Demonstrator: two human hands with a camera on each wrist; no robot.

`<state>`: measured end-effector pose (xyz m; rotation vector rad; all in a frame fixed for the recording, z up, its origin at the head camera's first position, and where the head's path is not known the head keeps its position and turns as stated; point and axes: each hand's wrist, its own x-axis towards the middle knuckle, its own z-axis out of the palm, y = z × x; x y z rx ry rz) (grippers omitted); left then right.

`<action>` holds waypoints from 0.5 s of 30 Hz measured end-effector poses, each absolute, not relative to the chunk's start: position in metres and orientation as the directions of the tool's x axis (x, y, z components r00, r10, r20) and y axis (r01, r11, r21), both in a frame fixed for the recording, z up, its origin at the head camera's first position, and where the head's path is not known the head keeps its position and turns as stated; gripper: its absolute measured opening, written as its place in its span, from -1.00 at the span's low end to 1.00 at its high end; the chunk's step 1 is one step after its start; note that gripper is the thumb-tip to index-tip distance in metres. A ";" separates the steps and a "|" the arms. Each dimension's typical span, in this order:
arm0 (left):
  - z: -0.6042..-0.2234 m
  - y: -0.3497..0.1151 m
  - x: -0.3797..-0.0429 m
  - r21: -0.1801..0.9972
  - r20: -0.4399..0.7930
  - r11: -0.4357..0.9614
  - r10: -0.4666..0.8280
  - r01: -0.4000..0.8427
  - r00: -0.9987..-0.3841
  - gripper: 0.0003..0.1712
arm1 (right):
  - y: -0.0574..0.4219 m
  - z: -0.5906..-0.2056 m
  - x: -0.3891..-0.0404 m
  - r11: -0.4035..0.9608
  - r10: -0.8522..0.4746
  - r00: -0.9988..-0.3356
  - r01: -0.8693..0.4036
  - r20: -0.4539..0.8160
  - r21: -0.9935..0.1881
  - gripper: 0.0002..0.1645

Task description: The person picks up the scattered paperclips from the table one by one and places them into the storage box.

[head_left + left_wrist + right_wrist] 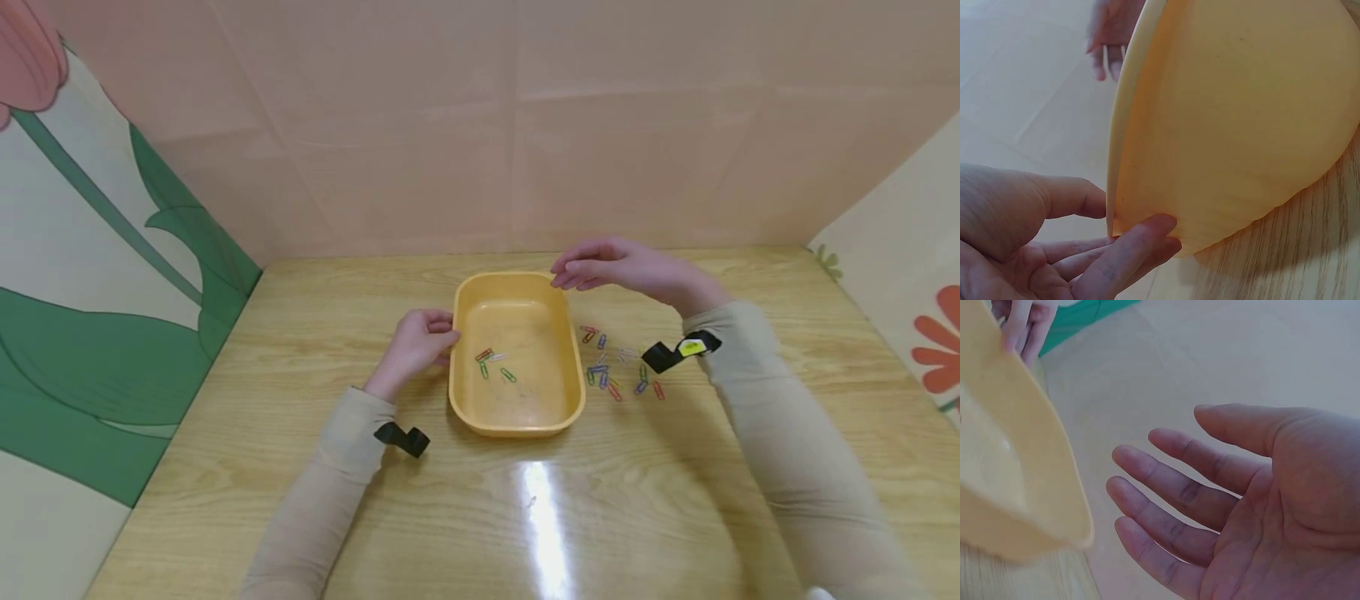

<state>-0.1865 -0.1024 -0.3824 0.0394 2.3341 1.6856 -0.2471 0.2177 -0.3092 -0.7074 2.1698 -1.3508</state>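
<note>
1. The left grip pinches the left side of the yellow tray. The thumb is at the rim and the fingers press on the outside wall.
2. The tray sits on the wooden desk, just to the right of the left grip.
3. The right grip holds nothing. Its fingers are a bit bent and a little apart. It hangs by the tray's far right corner, and the right wrist view shows a gap between them.
4. A few paper clips lie in the tray, to the right of the left grip. I see red, green and pale ones.
5. Many more loose clips lie on the desk, lower than the right grip and nearer the person, just outside the tray.
6. So things look part way along: a small bunch is in the tray, and a bigger bunch is out. I cannot tell which way the clips are going.
7. I can read no words or brand names. The black band below the right grip has a yellow patch, too small to read.
</note>
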 end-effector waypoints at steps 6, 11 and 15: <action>-0.383 -0.102 -0.187 0.937 -0.197 0.325 0.176 -0.132 -0.965 -0.57 | 0.242 -0.319 -0.246 0.394 -0.633 -0.760 -0.150 -0.149 -0.907 -0.50; -0.382 -0.102 -0.186 0.937 -0.198 0.323 0.174 -0.134 -0.965 -0.58 | 0.261 -0.334 -0.251 0.407 -0.633 -0.756 -0.141 -0.167 -0.902 -0.53; -0.383 -0.102 -0.186 0.939 -0.202 0.316 0.176 -0.139 -0.963 -0.57 | 0.276 -0.348 -0.256 0.435 -0.618 -0.760 -0.120 -0.199 -0.892 -0.52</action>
